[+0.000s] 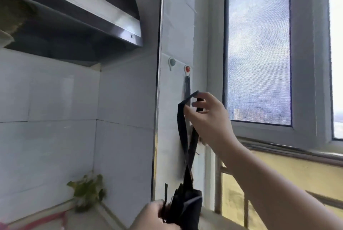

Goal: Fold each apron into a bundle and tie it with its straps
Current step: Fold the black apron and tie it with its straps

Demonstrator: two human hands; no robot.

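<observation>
**Black apron bundle held below the red hook**

The landmark was the red hook (187, 70) on the white tiled wall (128, 100); a dark strap (187, 87) already hung straight down from it, but what it belonged to I could not tell.

Just below and to the right of the red hook was the right hand (207, 116); its thumb and fingers were curled and pinched the top of the apron's strap loop (182, 127), which was lifted close under the hook but not on it; the loop ran down in two black bands that crossed lower.

Far below the red hook, at the bottom edge of the view, was the folded black apron bundle (187, 205) (it hung upright from the loop); the left hand (156, 216) gripped it from the left side, with the fingers curled round the cloth; a short loose strap end (165, 192) stood up just beside this hand.

To the left of the red hook, very near, was a grey-green hook (172, 62) with nothing on it; further left and above was the range hood (74, 16); low to the left, in the wall corner, was a small leafy plant (89, 190); to the right of the red hook was the window (259, 53) with its white frame.
</observation>
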